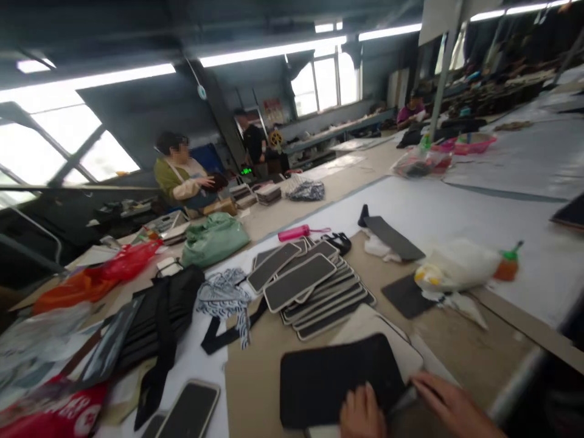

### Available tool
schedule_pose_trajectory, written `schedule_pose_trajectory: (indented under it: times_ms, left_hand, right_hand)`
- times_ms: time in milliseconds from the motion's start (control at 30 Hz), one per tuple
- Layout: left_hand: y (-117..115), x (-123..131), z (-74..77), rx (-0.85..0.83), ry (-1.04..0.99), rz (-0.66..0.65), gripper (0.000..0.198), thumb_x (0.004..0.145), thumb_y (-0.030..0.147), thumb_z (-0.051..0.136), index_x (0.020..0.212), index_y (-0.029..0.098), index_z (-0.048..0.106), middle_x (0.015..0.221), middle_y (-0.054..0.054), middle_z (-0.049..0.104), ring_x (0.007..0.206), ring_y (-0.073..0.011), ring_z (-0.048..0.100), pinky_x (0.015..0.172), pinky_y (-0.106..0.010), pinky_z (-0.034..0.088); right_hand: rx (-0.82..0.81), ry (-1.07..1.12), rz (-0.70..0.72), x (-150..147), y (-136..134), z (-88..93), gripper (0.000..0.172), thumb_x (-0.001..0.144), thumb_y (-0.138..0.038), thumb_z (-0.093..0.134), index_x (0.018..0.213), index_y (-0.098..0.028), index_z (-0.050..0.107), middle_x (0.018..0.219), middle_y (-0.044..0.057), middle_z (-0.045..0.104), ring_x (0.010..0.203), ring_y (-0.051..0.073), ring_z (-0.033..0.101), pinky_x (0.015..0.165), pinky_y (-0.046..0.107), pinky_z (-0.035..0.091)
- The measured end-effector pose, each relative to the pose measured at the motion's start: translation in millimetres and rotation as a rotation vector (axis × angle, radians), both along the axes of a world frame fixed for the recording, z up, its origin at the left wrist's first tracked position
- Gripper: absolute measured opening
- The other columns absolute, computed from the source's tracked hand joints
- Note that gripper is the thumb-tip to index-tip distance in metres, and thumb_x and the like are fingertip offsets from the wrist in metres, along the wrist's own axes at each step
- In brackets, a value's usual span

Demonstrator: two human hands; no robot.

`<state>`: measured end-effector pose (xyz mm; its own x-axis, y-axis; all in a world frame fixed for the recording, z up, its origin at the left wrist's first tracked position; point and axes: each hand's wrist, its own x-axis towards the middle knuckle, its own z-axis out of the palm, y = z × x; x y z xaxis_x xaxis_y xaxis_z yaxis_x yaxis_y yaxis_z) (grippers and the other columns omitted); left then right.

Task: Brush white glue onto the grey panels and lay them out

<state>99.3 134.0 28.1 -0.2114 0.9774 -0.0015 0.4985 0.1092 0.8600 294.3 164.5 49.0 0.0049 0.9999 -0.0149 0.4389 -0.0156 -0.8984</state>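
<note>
Currently the left hand [362,415] rests its fingers on a black panel [335,380] by the table's [479,207] near edge, its grip unclear; the right hand [449,398] pinches a dark sheet [413,420] alongside, grey panels [300,283] stacked beyond.

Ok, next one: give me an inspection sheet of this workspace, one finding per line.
Surface: brown board and white sheet cover parts of the worktable.
Job's things: black panel before the person; pale-edged panels overlap in a pile beyond.
Clutter: green bag, red bag, pink cylinder.
Hands: left hand on the black panel; right hand at a dark piece, grip unclear.
Cables: near the hands, nothing seen.
Surroundings: co-worker at left, others farther back; windows, lit strip lights.
</note>
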Motion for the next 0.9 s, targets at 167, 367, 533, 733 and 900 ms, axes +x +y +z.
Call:
schedule_pose_trajectory:
  times_ms: [167, 367, 533, 733, 900]
  left_hand:
    - [-39.8, -21.0, 62.3, 0.203, -0.206, 0.293, 0.026, 0.071, 0.039, 0.064, 0.09, 0.023, 0.071, 0.096, -0.015, 0.067, 0.096, -0.03, 0.058, 0.096, -0.046, 0.038]
    - [-49.8, -45.4, 125.3, 0.401, -0.377, 0.879, 0.021, 0.072, 0.04, 0.065, 0.084, 0.023, 0.066, 0.074, -0.002, 0.065, 0.067, -0.0157, 0.057, 0.064, -0.024, 0.047]
    - [-48.2, -51.6, 119.1, 0.201, -1.116, 0.812, 0.02, 0.08, 0.036, 0.057, 0.094, 0.022, 0.061, 0.079, -0.003, 0.068, 0.066, -0.0142, 0.061, 0.059, -0.024, 0.05]
    - [-65.2, -53.4, 78.4, 0.05, -1.455, 0.824, 0.018, 0.084, 0.023, 0.052, 0.099, 0.022, 0.061, 0.085, -0.003, 0.07, 0.07, -0.0131, 0.065, 0.06, -0.022, 0.053]
    - [-77.1, -59.9, 63.5, -0.038, -1.569, 0.837, 0.017, 0.086, 0.025, 0.05, 0.095, 0.021, 0.063, 0.087, -0.003, 0.071, 0.082, -0.0169, 0.066, 0.071, -0.03, 0.055]
  right_hand:
    - [-0.153, 0.012, 0.098, -10.2, -14.5, 14.7, 0.04, 0.068, -0.061, 0.054, 0.077, -0.025, 0.067, 0.077, 0.005, 0.069, 0.074, 0.026, 0.062, 0.071, 0.035, 0.05]
    - [-0.377, 0.327, 0.065, -54.3, -3.6, 15.7, 0.057, 0.065, -0.059, 0.062, 0.104, -0.018, 0.061, 0.098, 0.011, 0.066, 0.095, 0.028, 0.06, 0.073, 0.036, 0.051]
    - [-0.78, 0.764, 0.109, -78.7, -12.3, 23.9, 0.056, 0.076, -0.06, 0.057, 0.111, -0.016, 0.053, 0.109, 0.016, 0.062, 0.101, 0.024, 0.06, 0.079, 0.035, 0.05]
    - [-0.752, 0.691, 0.028, -69.2, -10.9, 11.2, 0.028, 0.076, -0.042, 0.065, 0.09, -0.02, 0.056, 0.094, 0.007, 0.065, 0.08, 0.015, 0.063, 0.065, 0.024, 0.051]
    - [-0.826, 0.643, -0.016, -53.5, -10.3, 4.6, 0.029, 0.07, -0.04, 0.069, 0.087, -0.023, 0.053, 0.08, 0.002, 0.063, 0.068, 0.013, 0.062, 0.058, 0.022, 0.05]
